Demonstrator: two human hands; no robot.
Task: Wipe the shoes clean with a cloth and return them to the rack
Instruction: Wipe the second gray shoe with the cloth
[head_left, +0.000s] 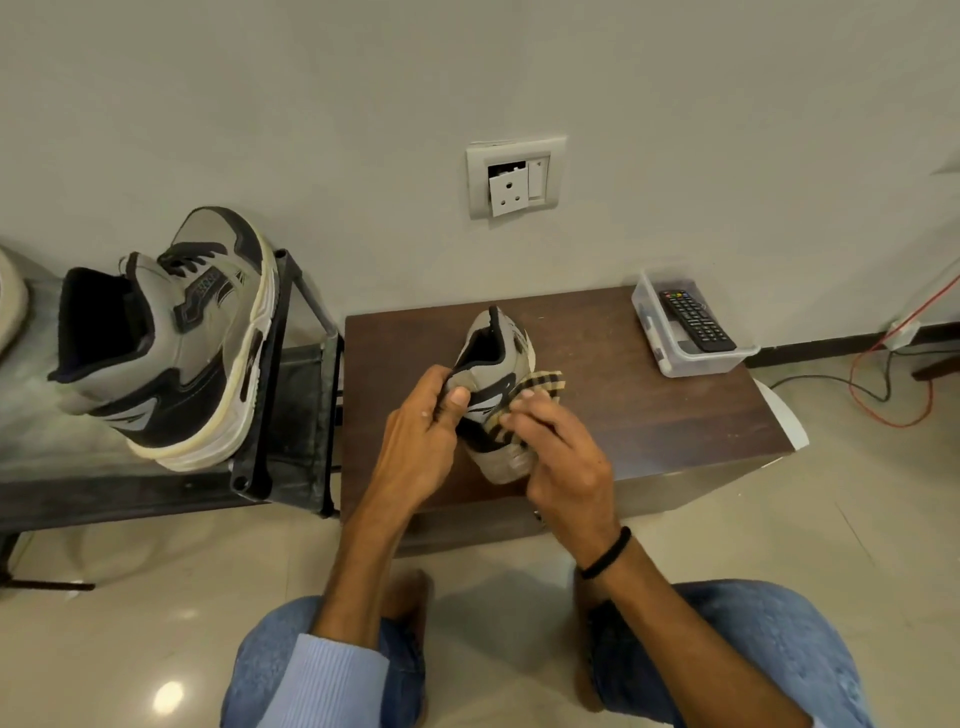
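Beyond the fingertips, at the table's (649, 415) far right corner, a tray (675, 364) holds a remote (696, 321), and a socket (514, 179) sits on the wall above. Well left of the fingers, the rack (293, 364) carries a second shoe (171, 338). The left hand (421, 441) curls fingers and thumb round the collar of the shoe (493, 364), over the table. The right hand (563, 465) grips the cloth (540, 387), fingers curled, against the shoe's right side.

- Soft, even indoor light; faint shadow on the floor (493, 577) in front of the table (597, 353).
- Glare spot on the floor, lower left of the table.
- Rack (291, 410) left of the table bends from lens distortion.
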